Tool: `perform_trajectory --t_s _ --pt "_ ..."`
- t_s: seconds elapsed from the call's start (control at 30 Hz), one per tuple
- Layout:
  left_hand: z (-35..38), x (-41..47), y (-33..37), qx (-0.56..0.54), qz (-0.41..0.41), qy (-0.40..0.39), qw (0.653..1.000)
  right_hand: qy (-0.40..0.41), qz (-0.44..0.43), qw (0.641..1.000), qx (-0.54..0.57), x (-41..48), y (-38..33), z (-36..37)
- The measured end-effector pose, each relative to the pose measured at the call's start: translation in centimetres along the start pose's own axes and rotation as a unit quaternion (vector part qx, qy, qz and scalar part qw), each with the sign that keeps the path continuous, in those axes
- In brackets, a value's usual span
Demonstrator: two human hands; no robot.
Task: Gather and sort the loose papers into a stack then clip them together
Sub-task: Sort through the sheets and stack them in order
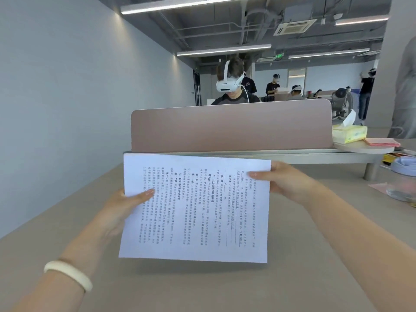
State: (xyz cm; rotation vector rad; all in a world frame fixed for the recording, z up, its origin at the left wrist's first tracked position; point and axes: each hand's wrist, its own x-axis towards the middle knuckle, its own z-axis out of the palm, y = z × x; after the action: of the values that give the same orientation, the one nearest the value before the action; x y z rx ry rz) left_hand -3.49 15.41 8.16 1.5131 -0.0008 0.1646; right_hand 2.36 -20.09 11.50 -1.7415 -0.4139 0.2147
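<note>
Left hand [126,204] pinches left edge of papers [195,208], right hand [286,180] grips upper right edge. Sheets held above counter [67,221], between hands, text sideways. No clip visible; squaring likely next.

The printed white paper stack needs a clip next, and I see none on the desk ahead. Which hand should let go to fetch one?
Probably the right hand: the clutter lies on its side, while the left hand can hold the printed white paper stack.
</note>
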Motion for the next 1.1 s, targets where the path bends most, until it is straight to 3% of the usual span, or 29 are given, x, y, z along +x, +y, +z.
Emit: perform_trajectory --t_s 0.1,0.3,0.53,0.67,0.77,0.83,0.9,1.0,1.1 --pt "1.0 -0.1 -0.8 0.005 0.022 0.029 0.999 0.023 0.012 0.996 0.083 -0.1 3.6 2.7" --pt "0.6 -0.2 -0.9 -0.010 0.051 0.041 0.998 0.063 -0.050 0.991 0.103 0.9 2.2 2.9" --pt "0.6 -1.4 -5.4 -0.007 -0.009 0.043 0.999 0.072 0.049 0.992 0.090 -0.3 8.2 5.6" --pt "-1.1 -0.5 -4.4 0.000 0.015 0.058 0.998 0.103 0.018 0.994 0.018 0.7 4.4 4.2" --pt "-3.3 0.7 -1.1 -0.026 0.104 0.165 0.980 0.083 -0.027 0.991 -0.105 1.2 -2.7 2.1" --pt "-2.7 1.2 2.2 0.012 0.178 0.196 0.964 0.060 -0.062 0.963 -0.256 1.7 -7.7 1.7" --pt "-0.7 1.8 4.8 0.073 0.206 0.132 0.967 0.035 -0.091 0.904 -0.415 2.5 -11.7 2.9" --pt "2.6 1.6 5.8 0.133 0.092 -0.050 0.986 -0.003 -0.127 0.834 -0.537 3.8 -14.8 6.0" --pt "4.4 0.5 3.0 0.066 0.016 -0.046 0.997 -0.042 -0.127 0.803 -0.581 4.4 -14.9 8.1"
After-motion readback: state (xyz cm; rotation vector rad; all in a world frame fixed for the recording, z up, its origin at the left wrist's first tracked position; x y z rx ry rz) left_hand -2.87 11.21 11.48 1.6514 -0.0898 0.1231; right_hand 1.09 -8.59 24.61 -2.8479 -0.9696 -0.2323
